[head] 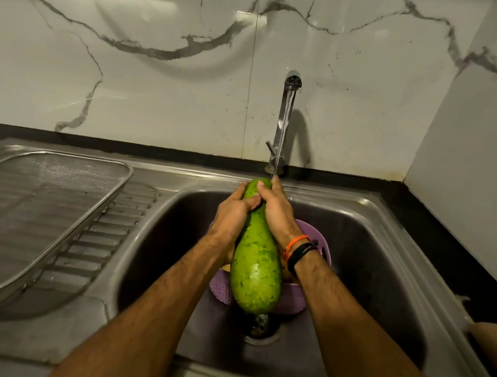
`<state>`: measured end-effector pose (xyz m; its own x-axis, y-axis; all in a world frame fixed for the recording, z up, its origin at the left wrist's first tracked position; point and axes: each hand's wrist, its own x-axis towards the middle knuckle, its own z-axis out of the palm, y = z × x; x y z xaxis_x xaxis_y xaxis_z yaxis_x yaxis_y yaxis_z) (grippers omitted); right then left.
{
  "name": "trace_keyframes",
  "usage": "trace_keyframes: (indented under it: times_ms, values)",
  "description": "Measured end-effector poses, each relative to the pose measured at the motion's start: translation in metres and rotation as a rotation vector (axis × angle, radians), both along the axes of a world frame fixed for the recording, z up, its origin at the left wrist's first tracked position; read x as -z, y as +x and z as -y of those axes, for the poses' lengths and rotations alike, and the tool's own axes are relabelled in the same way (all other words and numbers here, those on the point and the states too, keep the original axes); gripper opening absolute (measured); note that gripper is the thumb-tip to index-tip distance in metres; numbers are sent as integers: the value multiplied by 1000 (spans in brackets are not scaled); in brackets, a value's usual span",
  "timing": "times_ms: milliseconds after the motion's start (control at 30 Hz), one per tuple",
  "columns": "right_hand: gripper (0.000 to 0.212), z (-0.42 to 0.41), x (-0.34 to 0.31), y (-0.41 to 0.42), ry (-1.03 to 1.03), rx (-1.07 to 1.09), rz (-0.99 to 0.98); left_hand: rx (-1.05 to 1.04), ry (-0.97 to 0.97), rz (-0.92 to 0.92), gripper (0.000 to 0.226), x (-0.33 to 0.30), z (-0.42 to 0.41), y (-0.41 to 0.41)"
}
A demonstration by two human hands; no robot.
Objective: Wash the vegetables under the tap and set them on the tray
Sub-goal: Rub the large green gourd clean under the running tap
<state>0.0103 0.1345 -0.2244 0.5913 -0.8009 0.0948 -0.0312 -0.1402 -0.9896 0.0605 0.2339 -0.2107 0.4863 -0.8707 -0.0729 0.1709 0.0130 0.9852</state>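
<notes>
Both hands, left (232,215) and right (274,213), are wrapped round the narrow far end of the gourd (257,264), held under the tap (285,119) stream. Its long axis runs toward the person, above a purple basket (322,247) in the sink (378,240). The tray (110,196) lies left, nearer the left hand, unobstructed.
</notes>
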Motion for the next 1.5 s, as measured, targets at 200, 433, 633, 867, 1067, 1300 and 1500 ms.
trace_keyframes:
  times_ms: [200, 433, 633, 867, 1067, 1300, 1500]
  values:
    - [67, 0, 1, 0, 9, -2, -1, -6, -8, -1, 46, 2, 3, 1]
    - [69, -3, 1, 2, -13, -1, -29, -17, -1, 31, 45, 6, 6, 5]
    - [70, -6, 0, 2, -26, -11, -71, -37, 12, 53, 44, 9, 7, 8]
    - [70, -8, 0, -1, -29, -1, -91, -38, 10, 52, 44, 9, 9, 7]
    - [64, -11, 0, -6, -68, 63, -149, -70, 10, 68, 46, 11, 9, 7]
    - [51, -12, -4, -16, -90, 129, -124, -53, 11, 67, 43, 6, 7, 3]
    - [63, -6, -4, -10, 222, 208, 99, -49, 20, 29, 46, 2, 6, 1]
